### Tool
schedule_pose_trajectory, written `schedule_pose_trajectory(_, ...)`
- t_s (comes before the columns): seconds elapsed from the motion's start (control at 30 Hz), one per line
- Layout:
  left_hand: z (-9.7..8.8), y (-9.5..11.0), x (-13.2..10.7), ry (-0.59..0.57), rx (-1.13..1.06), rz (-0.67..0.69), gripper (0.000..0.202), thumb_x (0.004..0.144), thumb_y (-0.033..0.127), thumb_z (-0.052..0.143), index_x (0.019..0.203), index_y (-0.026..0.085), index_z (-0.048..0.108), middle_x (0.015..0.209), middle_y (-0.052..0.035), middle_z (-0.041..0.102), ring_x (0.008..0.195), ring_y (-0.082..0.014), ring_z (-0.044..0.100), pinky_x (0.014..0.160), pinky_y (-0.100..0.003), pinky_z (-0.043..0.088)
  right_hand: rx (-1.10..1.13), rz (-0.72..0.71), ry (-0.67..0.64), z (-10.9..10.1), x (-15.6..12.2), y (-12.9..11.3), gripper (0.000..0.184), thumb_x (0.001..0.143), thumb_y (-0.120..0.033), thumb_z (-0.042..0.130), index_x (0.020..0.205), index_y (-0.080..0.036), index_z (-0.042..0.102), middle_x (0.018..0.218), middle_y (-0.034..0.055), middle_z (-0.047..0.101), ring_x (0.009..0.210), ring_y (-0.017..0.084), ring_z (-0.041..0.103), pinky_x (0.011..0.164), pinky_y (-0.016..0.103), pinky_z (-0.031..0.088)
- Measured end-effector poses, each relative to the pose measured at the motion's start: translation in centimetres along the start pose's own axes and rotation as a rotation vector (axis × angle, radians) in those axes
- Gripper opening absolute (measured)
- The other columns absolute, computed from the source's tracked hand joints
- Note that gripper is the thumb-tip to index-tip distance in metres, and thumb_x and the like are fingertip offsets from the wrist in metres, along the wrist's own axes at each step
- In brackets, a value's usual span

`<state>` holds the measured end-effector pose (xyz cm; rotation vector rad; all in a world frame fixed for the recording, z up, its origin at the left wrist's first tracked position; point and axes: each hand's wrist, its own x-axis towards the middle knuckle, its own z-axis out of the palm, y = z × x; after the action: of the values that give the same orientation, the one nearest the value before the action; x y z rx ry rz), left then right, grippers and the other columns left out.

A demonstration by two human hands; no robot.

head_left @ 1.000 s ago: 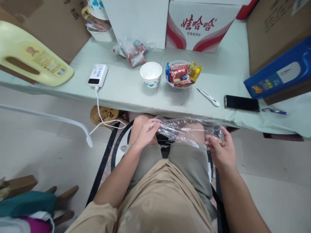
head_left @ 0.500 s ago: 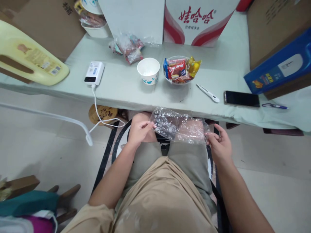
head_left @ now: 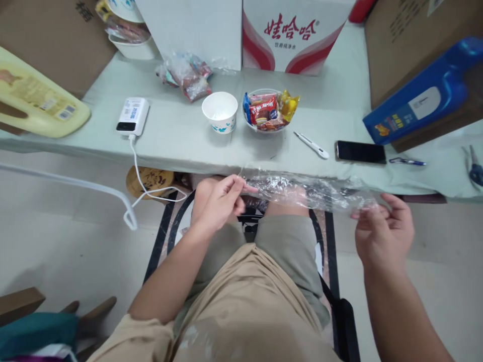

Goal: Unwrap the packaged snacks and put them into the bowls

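A clear plastic bag [head_left: 309,190] is stretched out sideways above my lap, near the table's front edge. My left hand [head_left: 226,198] pinches one end of it, over my knee. At the other end my right hand [head_left: 385,226] grips the plastic between thumb and fingers. Beyond the bag, a paper cup [head_left: 220,111] with a blue pattern stands on the table. Beside the cup is a bowl [head_left: 260,129] filled with wrapped snacks [head_left: 266,109]. A white utility knife [head_left: 311,145] lies to the right of the bowl.
On the table [head_left: 177,125] are a white power bank [head_left: 133,116] with a cable, a phone [head_left: 360,152], a pen [head_left: 407,161] and scissors [head_left: 474,168]. Crumpled snack packets [head_left: 188,75] lie behind. A yellow bottle [head_left: 41,95], a blue bottle [head_left: 418,98] and boxes [head_left: 290,35] stand around.
My right hand has moved out to the right, pulling the bag longer and narrower between my hands. My left hand has shifted slightly right and up. The whole view has turned a little.
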<state>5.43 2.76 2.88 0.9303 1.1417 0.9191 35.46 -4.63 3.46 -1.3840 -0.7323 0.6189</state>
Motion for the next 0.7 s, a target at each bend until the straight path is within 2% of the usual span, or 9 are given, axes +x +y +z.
schedule_pose_trajectory(0.07,0.1,-1.1,-1.2,-0.046,-0.017,-0.029,0.052,0.077,0.069,0.066,0.083,0.018,0.058,0.088,-0.007,0.075,0.065,-0.0128,0.067,0.05,-0.019,0.048,-0.044,0.031,0.007,-1.6,-1.1,0.3,0.043,0.066,-0.037,0.085,0.101,-0.025,0.062,0.063,-0.0082,0.056,0.057,0.012,0.056,0.064,0.03,0.051)
schedule_pose_trajectory(0.1,0.2,-2.0,-1.7,-0.056,-0.027,-0.038,0.053,0.076,0.07,0.066,0.082,0.018,0.059,0.085,-0.0069,0.075,0.071,-0.0148,0.07,0.054,-0.02,0.05,-0.07,0.053,0.013,-2.4,-1.6,0.8,0.043,0.066,-0.039,0.086,0.1,-0.025,0.062,0.064,-0.0078,0.057,0.057,0.011,0.056,0.064,0.029,0.051)
schedule_pose_trajectory(0.27,0.8,-7.9,-3.1,0.051,0.074,-0.095,0.051,0.076,0.067,0.066,0.077,0.017,0.062,0.072,-0.004,0.07,0.05,-0.0102,0.059,0.041,-0.019,0.034,-0.254,0.243,-0.009,-5.7,-4.0,4.8,0.046,0.065,-0.045,0.083,0.099,-0.023,0.061,0.075,-0.0056,0.06,0.056,0.01,0.056,0.058,0.027,0.049)
schedule_pose_trajectory(0.33,1.1,-9.9,-3.5,0.103,0.14,-0.146,0.044,0.077,0.061,0.066,0.075,0.017,0.063,0.071,-0.004,0.07,0.054,-0.013,0.061,0.041,-0.019,0.033,-0.334,0.336,-0.035,-6.3,-4.6,6.3,0.049,0.062,-0.045,0.083,0.099,-0.021,0.061,0.08,-0.0034,0.062,0.056,0.01,0.056,0.055,0.026,0.047)
schedule_pose_trajectory(0.4,1.2,-11.2,-3.9,0.122,0.216,-0.178,0.037,0.079,0.055,0.065,0.073,0.018,0.064,0.07,-0.0043,0.07,0.061,-0.016,0.064,0.045,-0.021,0.038,-0.398,0.412,-0.049,-6.7,-5.1,7.5,0.051,0.059,-0.044,0.082,0.099,-0.021,0.061,0.081,-0.0024,0.063,0.056,0.011,0.056,0.053,0.027,0.047)
schedule_pose_trajectory(0.47,1.3,-11.9,-4.3,0.127,0.314,-0.157,0.032,0.08,0.049,0.064,0.071,0.018,0.066,0.067,-0.0037,0.07,0.063,-0.017,0.063,0.053,-0.023,0.043,-0.448,0.457,-0.066,-7.0,-5.4,8.5,0.054,0.057,-0.044,0.082,0.1,-0.021,0.06,0.079,-0.0028,0.063,0.054,0.012,0.056,0.052,0.028,0.046)
schedule_pose_trajectory(0.57,1.2,-12.1,-4.4,0.182,0.417,-0.108,0.025,0.078,0.043,0.066,0.072,0.018,0.066,0.063,-0.0009,0.065,0.063,-0.0155,0.058,0.062,-0.025,0.043,-0.533,0.467,-0.14,-7.7,-5.5,9.7,0.062,0.056,-0.048,0.08,0.108,-0.022,0.058,0.083,-0.0021,0.063,0.049,0.011,0.051,0.051,0.03,0.046)
schedule_pose_trajectory(0.63,1.3,-12.1,-4.3,0.232,0.365,-0.117,0.022,0.074,0.039,0.069,0.079,0.019,0.064,0.063,0.002,0.06,0.063,-0.0137,0.055,0.064,-0.025,0.042,-0.624,0.441,-0.206,-8.3,-5.6,10.2,0.069,0.058,-0.052,0.076,0.116,-0.02,0.056,0.091,0.0014,0.063,0.052,0.013,0.053,0.055,0.034,0.049)
schedule_pose_trajectory(0.7,1.4,-12.0,-4.0,0.263,0.225,-0.132,0.028,0.067,0.035,0.073,0.086,0.019,0.06,0.069,0.0045,0.055,0.064,-0.0113,0.054,0.066,-0.023,0.043,-0.757,0.345,-0.271,-8.8,-5.7,10.2,0.071,0.061,-0.052,0.073,0.121,-0.019,0.056,0.102,0.0079,0.062,0.071,0.022,0.063,0.069,0.044,0.054)
